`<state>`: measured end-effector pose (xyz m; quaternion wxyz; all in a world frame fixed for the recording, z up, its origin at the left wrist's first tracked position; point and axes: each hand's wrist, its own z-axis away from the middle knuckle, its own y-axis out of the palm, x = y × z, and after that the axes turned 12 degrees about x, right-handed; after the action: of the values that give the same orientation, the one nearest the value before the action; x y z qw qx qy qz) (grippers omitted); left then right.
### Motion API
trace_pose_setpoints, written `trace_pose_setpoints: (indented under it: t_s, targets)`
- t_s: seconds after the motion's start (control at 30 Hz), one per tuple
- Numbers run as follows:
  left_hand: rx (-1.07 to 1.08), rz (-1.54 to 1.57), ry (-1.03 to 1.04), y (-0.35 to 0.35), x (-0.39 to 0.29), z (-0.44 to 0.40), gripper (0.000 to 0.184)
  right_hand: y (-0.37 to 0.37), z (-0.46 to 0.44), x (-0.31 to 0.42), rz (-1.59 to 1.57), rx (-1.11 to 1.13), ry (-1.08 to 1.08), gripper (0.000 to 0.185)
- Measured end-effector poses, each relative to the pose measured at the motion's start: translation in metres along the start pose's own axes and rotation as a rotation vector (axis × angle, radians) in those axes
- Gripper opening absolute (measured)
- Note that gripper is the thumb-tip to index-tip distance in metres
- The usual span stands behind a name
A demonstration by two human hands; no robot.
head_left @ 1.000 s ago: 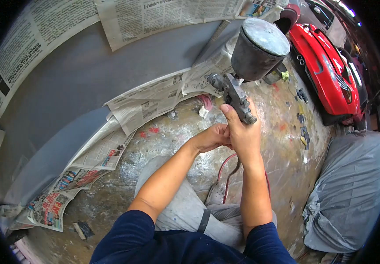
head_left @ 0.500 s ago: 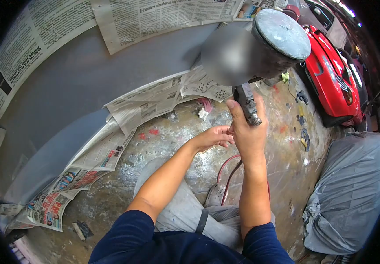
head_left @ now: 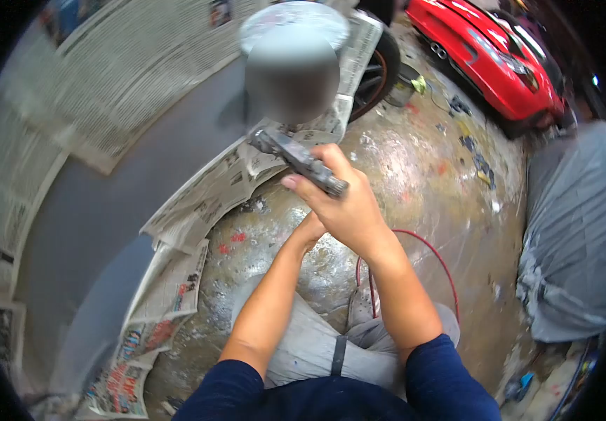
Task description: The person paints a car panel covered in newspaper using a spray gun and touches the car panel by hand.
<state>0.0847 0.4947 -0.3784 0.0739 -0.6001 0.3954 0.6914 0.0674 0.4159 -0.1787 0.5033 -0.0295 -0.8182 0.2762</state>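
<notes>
My right hand (head_left: 345,200) grips a dark spray gun (head_left: 299,163), its nozzle end pointing up and left. A round cup (head_left: 292,77) with a pale lid sits above the gun, partly blurred. Under my right hand and wrist, my left hand (head_left: 310,231) is mostly hidden, so its fingers cannot be made out. A grey panel (head_left: 127,168) curves along the left, edged by taped newspaper (head_left: 155,63). The red hose (head_left: 440,256) loops over the floor beside my right forearm.
A wheel (head_left: 376,74) stands beyond the newspaper, near a dark bucket (head_left: 401,88). At the upper right is a red car (head_left: 485,56). A grey cover (head_left: 569,231) drapes something at the right. Dark scraps (head_left: 482,168) lie on the stained floor.
The view has turned. My right hand has moved left with the spray gun, bringing the cup toward the grey panel. My left hand has slipped behind it. More of the wheel and red hose shows.
</notes>
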Motion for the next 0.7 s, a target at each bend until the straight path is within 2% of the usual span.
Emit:
trace_pose_setpoints:
  t_s: [0.1,0.13,0.23,0.27,0.3,0.37,0.47,0.53,0.6,0.67,0.7]
  targets:
    - [-0.011,-0.058,-0.043,0.005,0.017,-0.015,0.042,-0.017,-0.009,-0.01,-0.027,0.015,0.009,0.035]
    - [-0.012,-0.082,-0.058,0.007,0.023,-0.02,0.042,-0.033,-0.014,-0.001,-0.047,0.118,0.097,0.037]
    - [-0.046,-0.157,-0.128,0.021,0.047,-0.035,0.042,-0.063,-0.039,-0.02,-0.022,0.207,-0.087,0.041]
    - [-0.061,-0.199,-0.159,0.027,0.058,-0.038,0.042,-0.065,-0.044,-0.034,0.059,0.148,-0.182,0.043]
    - [-0.077,-0.234,-0.194,0.035,0.071,-0.039,0.042,-0.08,-0.043,-0.032,0.086,0.23,-0.114,0.048]
    - [-0.094,-0.348,-0.271,0.05,0.103,-0.034,0.042,-0.097,-0.028,-0.046,0.032,0.212,-0.124,0.053]
    - [-0.067,-0.584,-0.384,0.086,0.154,0.01,0.041,-0.138,0.022,-0.034,0.021,0.32,0.211,0.066]
    - [-0.011,-0.782,-0.451,0.121,0.167,0.071,0.041,-0.163,0.069,-0.021,-0.001,0.329,0.328,0.074]
    - [0.17,-0.851,-0.67,0.165,0.128,0.12,0.041,-0.192,0.124,0.004,-0.011,0.35,0.443,0.079]
    - [0.454,-0.831,-0.981,0.215,0.035,0.14,0.039,-0.227,0.172,0.046,-0.114,0.393,0.621,0.079]
    - [0.56,-0.915,-0.977,0.235,0.003,0.149,0.039,-0.244,0.196,0.069,-0.133,0.375,0.684,0.079]
